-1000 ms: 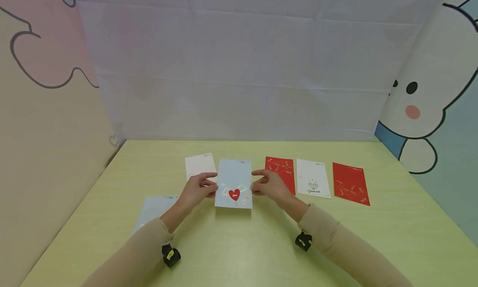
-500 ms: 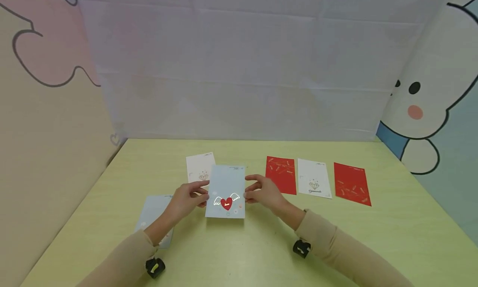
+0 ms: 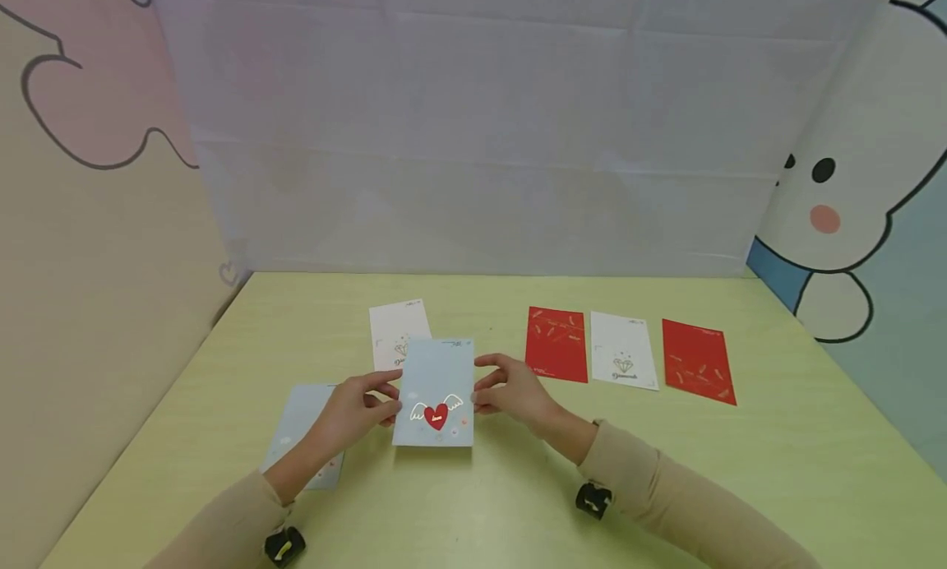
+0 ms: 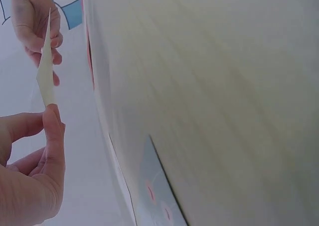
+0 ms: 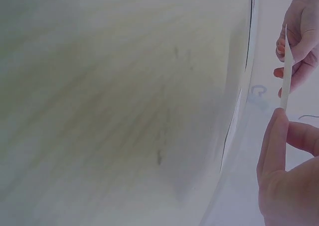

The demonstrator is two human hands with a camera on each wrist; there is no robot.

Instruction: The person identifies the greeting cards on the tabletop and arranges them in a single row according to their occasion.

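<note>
A pale blue card (image 3: 435,392) with a red winged heart is lifted off the yellow-green table (image 3: 473,503). My left hand (image 3: 362,406) pinches its left edge and my right hand (image 3: 506,390) pinches its right edge. In the left wrist view the card (image 4: 45,74) shows edge-on between my left hand (image 4: 35,161) and my right hand (image 4: 35,24). The right wrist view shows the card's thin edge (image 5: 285,71) the same way, with my right hand (image 5: 286,176) low in the frame.
A white card (image 3: 395,330) lies just behind the held one. Another pale blue card (image 3: 299,429) lies partly under my left forearm. To the right lie a red card (image 3: 557,344), a white diamond card (image 3: 622,350) and a second red card (image 3: 697,361).
Both hands have brought the blue heart card nearer to me and slightly left. More of the white card behind it shows.
</note>
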